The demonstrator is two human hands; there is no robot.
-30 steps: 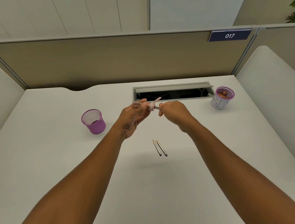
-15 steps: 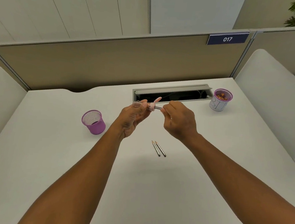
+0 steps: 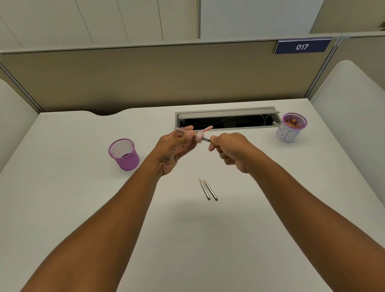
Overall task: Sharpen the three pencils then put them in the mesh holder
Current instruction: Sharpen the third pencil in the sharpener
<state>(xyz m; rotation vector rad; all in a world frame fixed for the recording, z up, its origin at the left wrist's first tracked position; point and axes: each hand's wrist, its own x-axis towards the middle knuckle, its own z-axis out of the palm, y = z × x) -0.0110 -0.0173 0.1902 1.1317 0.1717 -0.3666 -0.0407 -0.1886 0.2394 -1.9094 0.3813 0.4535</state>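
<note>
Right hand (image 3: pixel 231 152) has rolled knuckles-up; left hand (image 3: pixel 175 149) grips sharpener (image 3: pixel 198 137).

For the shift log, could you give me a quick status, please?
Left hand holds sharpener; right hand holds pencil in it. Two pencils on desk. Mesh holder unobstructed.

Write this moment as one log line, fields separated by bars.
left hand: holds pink sharpener | right hand: holds grey pencil in it | purple mesh holder: no pencils visible
</note>
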